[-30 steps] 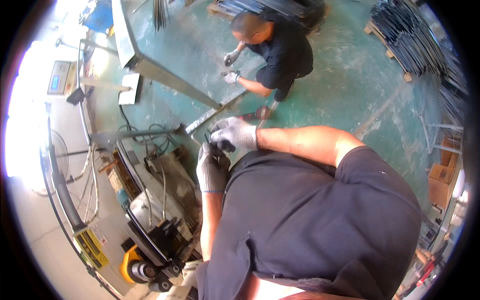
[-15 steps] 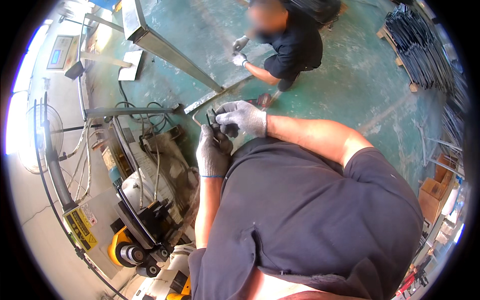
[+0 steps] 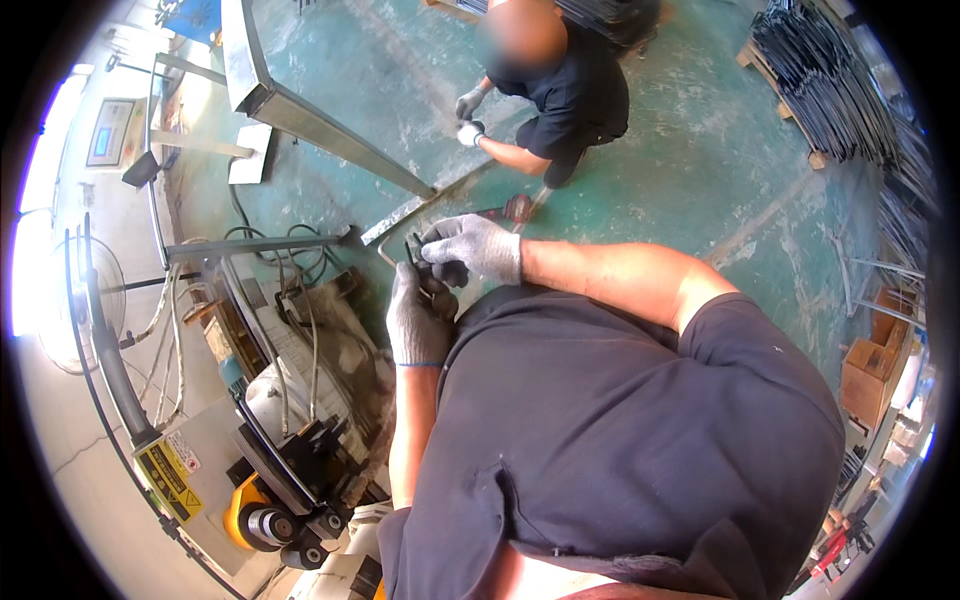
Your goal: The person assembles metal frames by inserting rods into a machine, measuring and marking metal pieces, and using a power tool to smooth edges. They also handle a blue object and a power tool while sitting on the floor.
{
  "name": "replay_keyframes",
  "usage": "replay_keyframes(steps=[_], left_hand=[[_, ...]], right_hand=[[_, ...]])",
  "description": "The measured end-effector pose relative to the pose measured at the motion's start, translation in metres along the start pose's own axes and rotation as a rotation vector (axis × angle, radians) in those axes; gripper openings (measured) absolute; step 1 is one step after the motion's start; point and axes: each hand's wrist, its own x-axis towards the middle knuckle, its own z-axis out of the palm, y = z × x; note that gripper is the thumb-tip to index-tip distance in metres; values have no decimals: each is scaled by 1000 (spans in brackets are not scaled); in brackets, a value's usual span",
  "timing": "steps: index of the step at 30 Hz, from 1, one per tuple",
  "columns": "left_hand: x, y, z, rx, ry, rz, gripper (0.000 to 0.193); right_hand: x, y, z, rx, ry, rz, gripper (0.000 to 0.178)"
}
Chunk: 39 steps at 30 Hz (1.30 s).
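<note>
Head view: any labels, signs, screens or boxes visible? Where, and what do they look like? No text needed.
Screen panel: far left on the pale wall, rectangular, light frame, blue-grey display.
Warning label: lower left on the grey machine casing, slanted rectangle, yellow and black.
Cardboard box: right edge on the floor, brown, open-topped.
Nothing of the kind at the gloved left hand or right hand, which meet on a small dark part.
</note>
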Motion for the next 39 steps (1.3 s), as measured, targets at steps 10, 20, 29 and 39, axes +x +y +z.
replay_keyframes(steps=[10,20,29,39], left_hand=[[1,-1,1,26,9,-19,29],[-4,-3,10,53,45,-29,36],[-5,-6,4,46,36,-22,32],[-7,-6,4,15,33,0,32]], right_hand=[[-2,2,0,17,21,-22,15],[-6,3,-1,13,39,-3,17],[-9,2,0,12,35,13,17],[-7,1,-1,7,12,10,16]])
